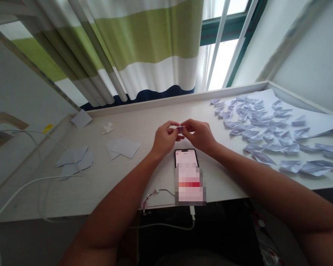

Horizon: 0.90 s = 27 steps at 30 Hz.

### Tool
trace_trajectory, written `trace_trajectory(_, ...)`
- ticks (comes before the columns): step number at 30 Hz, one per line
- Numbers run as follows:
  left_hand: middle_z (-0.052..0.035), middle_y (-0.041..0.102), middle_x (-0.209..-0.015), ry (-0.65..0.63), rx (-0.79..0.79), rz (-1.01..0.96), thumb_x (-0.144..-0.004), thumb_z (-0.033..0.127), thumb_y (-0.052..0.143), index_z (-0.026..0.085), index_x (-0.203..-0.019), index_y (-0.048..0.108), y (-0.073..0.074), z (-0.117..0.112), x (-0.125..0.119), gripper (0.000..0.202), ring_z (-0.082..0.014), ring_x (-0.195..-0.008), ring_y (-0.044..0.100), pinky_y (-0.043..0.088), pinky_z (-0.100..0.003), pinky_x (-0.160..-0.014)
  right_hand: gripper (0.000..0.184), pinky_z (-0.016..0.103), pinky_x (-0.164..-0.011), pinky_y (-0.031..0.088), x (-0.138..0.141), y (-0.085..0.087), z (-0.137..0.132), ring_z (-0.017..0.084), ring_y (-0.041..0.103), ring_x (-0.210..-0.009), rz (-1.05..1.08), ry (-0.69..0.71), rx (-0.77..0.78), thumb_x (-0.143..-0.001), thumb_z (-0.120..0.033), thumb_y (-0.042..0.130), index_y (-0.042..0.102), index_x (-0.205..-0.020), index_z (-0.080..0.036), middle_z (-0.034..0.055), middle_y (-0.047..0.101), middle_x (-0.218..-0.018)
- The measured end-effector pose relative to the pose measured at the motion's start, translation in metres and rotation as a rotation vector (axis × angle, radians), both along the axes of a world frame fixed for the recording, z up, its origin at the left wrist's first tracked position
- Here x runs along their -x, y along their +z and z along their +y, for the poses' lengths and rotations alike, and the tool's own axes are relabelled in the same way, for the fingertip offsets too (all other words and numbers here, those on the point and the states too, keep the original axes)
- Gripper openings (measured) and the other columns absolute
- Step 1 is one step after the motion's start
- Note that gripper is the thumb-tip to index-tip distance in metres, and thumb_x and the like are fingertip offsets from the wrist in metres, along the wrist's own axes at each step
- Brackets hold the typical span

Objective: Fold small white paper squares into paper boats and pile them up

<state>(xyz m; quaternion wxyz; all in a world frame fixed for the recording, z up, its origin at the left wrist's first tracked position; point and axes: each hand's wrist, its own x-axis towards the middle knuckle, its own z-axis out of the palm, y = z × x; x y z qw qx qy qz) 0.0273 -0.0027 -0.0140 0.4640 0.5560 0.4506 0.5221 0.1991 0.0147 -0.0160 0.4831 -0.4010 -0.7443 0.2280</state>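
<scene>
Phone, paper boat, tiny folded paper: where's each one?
Phone [185,157]: head view, on its unblurred upper screen.
Paper boat [263,158]: head view, on its hull.
Tiny folded paper [180,129]: head view, on its middle.

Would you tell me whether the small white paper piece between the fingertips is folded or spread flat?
Folded: the paper piece is a small creased wad between left hand and right hand.

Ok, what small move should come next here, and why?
Probably sharpen the crease in the small folded paper, pinched between the left hand and right hand; the paper boats on the desk show crisp folds.
</scene>
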Motion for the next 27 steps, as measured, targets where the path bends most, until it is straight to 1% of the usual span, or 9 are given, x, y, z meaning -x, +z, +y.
trace_trajectory(3, -0.0051, 0.083, -0.080, 0.025, -0.031, -0.026, -0.089, 0.039, 0.086, 0.018, -0.104, 0.079, 0.003, -0.001, 0.000, 0.027, -0.0224, -0.073, 0.083, 0.071, -0.036, -0.071, 0.014, 0.043, -0.080, 0.064, 0.003, 0.001, -0.002, 0.022, 0.075, -0.077, 0.098, 0.015, -0.005, -0.095, -0.030, 0.070, 0.081, -0.090, -0.023, 0.0048, 0.079, -0.083)
trace_trajectory(5, -0.0053, 0.084, -0.083, 0.047, -0.051, -0.065, -0.087, 0.038, 0.085, 0.017, -0.101, 0.081, 0.004, -0.002, 0.000, 0.025, -0.0218, -0.076, 0.083, 0.072, -0.038, -0.077, 0.014, 0.045, -0.083, 0.066, 0.003, 0.002, -0.004, 0.023, 0.077, -0.082, 0.164, 0.041, 0.025, -0.095, -0.032, 0.072, 0.083, -0.092, -0.024, 0.0051, 0.080, -0.088)
trace_trajectory(8, -0.0073, 0.085, -0.090, 0.044, -0.066, -0.111, -0.085, 0.039, 0.087, 0.016, -0.097, 0.082, 0.005, -0.003, 0.002, 0.027, -0.0225, -0.084, 0.084, 0.072, -0.042, -0.086, 0.015, 0.049, -0.090, 0.068, 0.000, 0.005, -0.005, 0.025, 0.078, -0.090, 0.227, 0.123, 0.062, -0.094, -0.037, 0.076, 0.085, -0.093, -0.025, 0.0063, 0.080, -0.095)
trace_trajectory(11, -0.0090, 0.086, -0.095, 0.033, -0.099, -0.122, -0.082, 0.044, 0.092, 0.015, -0.098, 0.082, 0.006, -0.003, 0.003, 0.035, -0.0232, -0.089, 0.084, 0.072, -0.043, -0.089, 0.018, 0.049, -0.092, 0.068, -0.003, 0.008, -0.005, 0.025, 0.076, -0.096, 0.255, 0.164, 0.090, -0.093, -0.044, 0.080, 0.084, -0.091, -0.026, 0.0067, 0.078, -0.100)
trace_trajectory(15, -0.0088, 0.086, -0.090, 0.022, -0.117, -0.104, -0.072, 0.052, 0.100, 0.016, -0.106, 0.080, 0.005, -0.001, 0.004, 0.053, -0.0230, -0.082, 0.083, 0.071, -0.042, -0.085, 0.029, 0.049, -0.092, 0.067, -0.004, 0.004, 0.001, 0.023, 0.075, -0.091, 0.358, 0.178, 0.161, -0.087, -0.053, 0.089, 0.081, -0.092, -0.025, 0.0057, 0.077, -0.096)
trace_trajectory(18, -0.0093, 0.087, -0.093, 0.022, -0.112, -0.083, -0.074, 0.055, 0.098, 0.017, -0.107, 0.082, 0.004, 0.001, 0.004, 0.053, -0.0239, -0.085, 0.084, 0.070, -0.042, -0.087, 0.044, 0.049, -0.091, 0.067, -0.005, 0.001, 0.007, 0.023, 0.076, -0.087, 0.395, 0.202, 0.253, -0.081, -0.062, 0.093, 0.081, -0.098, -0.023, 0.0049, 0.077, -0.090)
trace_trajectory(20, -0.0096, 0.087, -0.095, 0.012, -0.095, -0.082, -0.075, 0.056, 0.098, 0.017, -0.102, 0.082, 0.005, 0.001, 0.005, 0.049, -0.0247, -0.088, 0.084, 0.070, -0.042, -0.086, 0.048, 0.048, -0.091, 0.067, -0.007, 0.001, 0.009, 0.023, 0.076, -0.087, 0.377, 0.228, 0.275, -0.079, -0.067, 0.092, 0.081, -0.094, -0.023, 0.0052, 0.078, -0.090)
trace_trajectory(24, -0.0103, 0.086, -0.095, -0.054, -0.053, -0.055, -0.079, 0.056, 0.095, 0.016, -0.099, 0.082, 0.007, -0.001, 0.008, 0.046, -0.0252, -0.092, 0.085, 0.070, -0.039, -0.086, 0.042, 0.046, -0.087, 0.067, -0.009, 0.004, 0.010, 0.023, 0.075, -0.088, 0.365, 0.240, 0.225, -0.079, -0.066, 0.093, 0.083, -0.083, -0.025, 0.0046, 0.077, -0.090)
trace_trajectory(27, -0.0097, 0.085, -0.093, -0.064, -0.106, 0.035, -0.085, 0.056, 0.089, 0.016, -0.096, 0.082, 0.008, 0.000, 0.011, 0.042, -0.0228, -0.091, 0.083, 0.069, -0.036, -0.084, 0.038, 0.045, -0.084, 0.066, -0.010, 0.006, 0.010, 0.022, 0.074, -0.085, 0.358, 0.260, 0.228, -0.077, -0.062, 0.096, 0.085, -0.082, -0.026, 0.0045, 0.077, -0.088)
